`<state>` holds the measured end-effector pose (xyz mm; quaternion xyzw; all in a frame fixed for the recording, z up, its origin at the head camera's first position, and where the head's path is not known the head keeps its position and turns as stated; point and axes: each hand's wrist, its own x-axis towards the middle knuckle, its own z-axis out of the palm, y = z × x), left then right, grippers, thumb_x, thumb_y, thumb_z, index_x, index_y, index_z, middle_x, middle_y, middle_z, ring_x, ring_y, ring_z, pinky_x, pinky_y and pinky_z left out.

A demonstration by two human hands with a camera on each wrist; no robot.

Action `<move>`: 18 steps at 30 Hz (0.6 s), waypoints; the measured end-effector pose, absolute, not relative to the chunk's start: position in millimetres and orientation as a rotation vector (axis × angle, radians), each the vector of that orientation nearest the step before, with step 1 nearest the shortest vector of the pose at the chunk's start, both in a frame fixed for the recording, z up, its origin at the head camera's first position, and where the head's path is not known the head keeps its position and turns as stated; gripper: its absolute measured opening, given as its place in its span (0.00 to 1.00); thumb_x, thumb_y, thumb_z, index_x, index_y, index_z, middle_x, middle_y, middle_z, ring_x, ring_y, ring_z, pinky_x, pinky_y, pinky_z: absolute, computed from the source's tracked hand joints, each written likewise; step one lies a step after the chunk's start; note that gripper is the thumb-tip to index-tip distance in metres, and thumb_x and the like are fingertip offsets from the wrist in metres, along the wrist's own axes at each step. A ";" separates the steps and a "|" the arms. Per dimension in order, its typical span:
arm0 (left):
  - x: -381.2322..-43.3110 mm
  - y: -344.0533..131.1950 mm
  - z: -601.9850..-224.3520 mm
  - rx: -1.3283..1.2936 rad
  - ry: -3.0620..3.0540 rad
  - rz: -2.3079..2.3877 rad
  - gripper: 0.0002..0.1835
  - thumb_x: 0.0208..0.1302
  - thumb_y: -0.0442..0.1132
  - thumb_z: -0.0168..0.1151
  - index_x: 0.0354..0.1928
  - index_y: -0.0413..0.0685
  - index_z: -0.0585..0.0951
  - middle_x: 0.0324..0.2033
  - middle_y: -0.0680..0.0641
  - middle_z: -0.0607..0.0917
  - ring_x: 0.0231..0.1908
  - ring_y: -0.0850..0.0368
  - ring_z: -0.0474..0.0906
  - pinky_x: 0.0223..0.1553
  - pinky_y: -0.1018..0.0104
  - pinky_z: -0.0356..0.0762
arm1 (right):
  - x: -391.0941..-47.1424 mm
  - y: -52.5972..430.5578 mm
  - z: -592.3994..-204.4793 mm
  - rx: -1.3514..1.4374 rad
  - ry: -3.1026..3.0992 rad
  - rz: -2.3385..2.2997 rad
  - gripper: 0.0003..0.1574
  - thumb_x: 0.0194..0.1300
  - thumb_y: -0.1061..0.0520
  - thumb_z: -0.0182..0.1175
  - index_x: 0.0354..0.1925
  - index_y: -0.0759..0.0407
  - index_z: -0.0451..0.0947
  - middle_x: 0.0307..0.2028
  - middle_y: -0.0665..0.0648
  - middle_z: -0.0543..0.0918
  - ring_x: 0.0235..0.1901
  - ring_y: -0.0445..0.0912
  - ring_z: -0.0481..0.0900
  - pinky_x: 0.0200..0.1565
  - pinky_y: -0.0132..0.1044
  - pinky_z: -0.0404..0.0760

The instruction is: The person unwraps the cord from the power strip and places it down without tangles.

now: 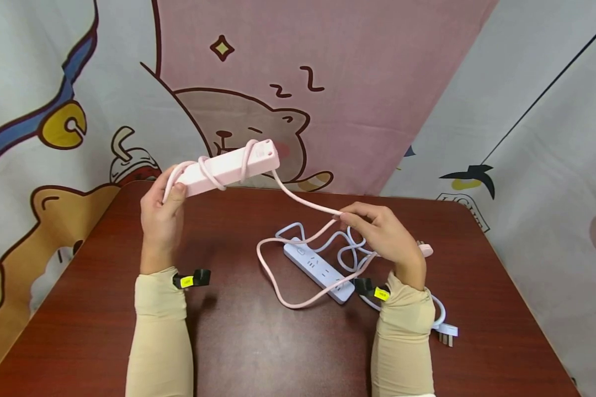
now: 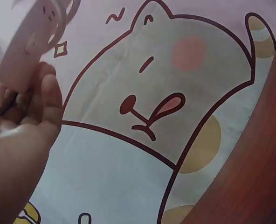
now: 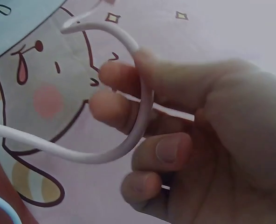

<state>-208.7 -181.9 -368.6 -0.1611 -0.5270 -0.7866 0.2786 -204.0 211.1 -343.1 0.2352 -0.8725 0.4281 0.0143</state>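
Observation:
My left hand [image 1: 162, 212] grips one end of a pink power strip [image 1: 228, 168], raised above the table's far left part. Loops of the strip's own pink cord [image 1: 298, 199] wrap around its body. From the strip's far end the cord runs to my right hand [image 1: 384, 234], which pinches it between thumb and fingers. Past that hand, the cord sags in a wide loop over a white power strip [image 1: 318, 270] on the table. The pink plug [image 1: 425, 250] shows just beyond the right hand. In the left wrist view, fingers curl around the strip [image 2: 24, 51].
The white strip's cord [image 1: 350, 242] lies in tangled bends behind it, and its plug [image 1: 446, 331] rests to the right of my right forearm. A brown wooden table [image 1: 258, 353] spans the view. Behind it hangs a cartoon-printed cloth [image 1: 357, 99].

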 end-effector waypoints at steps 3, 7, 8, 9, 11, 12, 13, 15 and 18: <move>-206.6 -182.2 -368.1 -0.478 -1.423 -2.146 0.15 0.72 0.28 0.56 0.58 0.34 0.80 0.50 0.46 0.87 0.46 0.58 0.80 0.52 0.70 0.78 | -206.1 216.0 -345.4 0.632 -2.705 1.335 0.14 0.77 0.55 0.56 0.48 0.60 0.85 0.37 0.60 0.87 0.34 0.35 0.77 0.38 0.27 0.74; -204.4 -179.6 -367.5 -0.508 -1.481 -2.180 0.15 0.73 0.28 0.54 0.58 0.36 0.80 0.51 0.47 0.86 0.46 0.58 0.81 0.52 0.71 0.79 | -208.2 220.6 -347.4 0.553 -2.733 1.349 0.16 0.79 0.53 0.53 0.53 0.61 0.83 0.42 0.59 0.88 0.37 0.36 0.78 0.40 0.26 0.75; -204.4 -178.1 -367.5 -0.514 -1.493 -2.191 0.15 0.73 0.28 0.54 0.58 0.37 0.80 0.51 0.47 0.86 0.46 0.59 0.81 0.52 0.71 0.79 | -208.0 221.9 -347.3 0.537 -2.754 1.347 0.17 0.79 0.52 0.53 0.53 0.59 0.82 0.42 0.57 0.87 0.36 0.37 0.77 0.39 0.28 0.74; -204.4 -176.4 -367.3 -0.520 -1.506 -2.200 0.15 0.73 0.28 0.54 0.58 0.38 0.80 0.51 0.47 0.86 0.46 0.59 0.81 0.52 0.72 0.79 | -207.4 223.0 -346.7 0.524 -2.777 1.341 0.16 0.79 0.51 0.53 0.54 0.58 0.82 0.39 0.55 0.86 0.35 0.38 0.76 0.38 0.29 0.74; -204.5 -172.8 -367.3 -0.527 -1.553 -2.203 0.15 0.74 0.29 0.55 0.59 0.40 0.81 0.51 0.48 0.86 0.46 0.60 0.81 0.51 0.72 0.80 | -206.0 225.0 -345.2 0.503 -2.833 1.312 0.16 0.78 0.50 0.55 0.55 0.54 0.82 0.32 0.54 0.81 0.30 0.41 0.72 0.33 0.32 0.73; -204.5 -170.9 -367.3 -0.528 -1.574 -2.206 0.15 0.74 0.30 0.55 0.59 0.41 0.81 0.51 0.49 0.85 0.46 0.60 0.81 0.51 0.73 0.80 | -204.6 225.6 -344.0 0.496 -2.864 1.292 0.15 0.78 0.50 0.55 0.55 0.52 0.82 0.30 0.54 0.78 0.28 0.40 0.71 0.32 0.34 0.72; -204.7 -169.1 -367.5 -0.534 -1.586 -2.215 0.15 0.74 0.30 0.55 0.59 0.42 0.81 0.51 0.49 0.86 0.45 0.61 0.81 0.51 0.73 0.80 | -203.7 226.0 -343.0 0.495 -2.886 1.262 0.15 0.78 0.50 0.56 0.55 0.51 0.82 0.30 0.53 0.78 0.28 0.41 0.71 0.32 0.34 0.73; -204.6 -166.4 -368.3 -0.533 -1.647 -2.208 0.15 0.74 0.30 0.56 0.58 0.44 0.80 0.51 0.51 0.85 0.45 0.62 0.81 0.50 0.74 0.80 | -201.5 225.8 -340.5 0.501 -2.913 1.181 0.15 0.77 0.51 0.56 0.56 0.50 0.82 0.31 0.54 0.80 0.27 0.42 0.72 0.33 0.36 0.73; -203.7 -162.5 -368.9 -0.534 -1.755 -2.187 0.15 0.74 0.30 0.55 0.59 0.43 0.79 0.51 0.53 0.86 0.44 0.63 0.81 0.49 0.74 0.80 | -198.4 222.6 -337.8 0.501 -2.878 1.085 0.16 0.77 0.52 0.56 0.57 0.52 0.81 0.38 0.56 0.85 0.29 0.43 0.75 0.35 0.36 0.75</move>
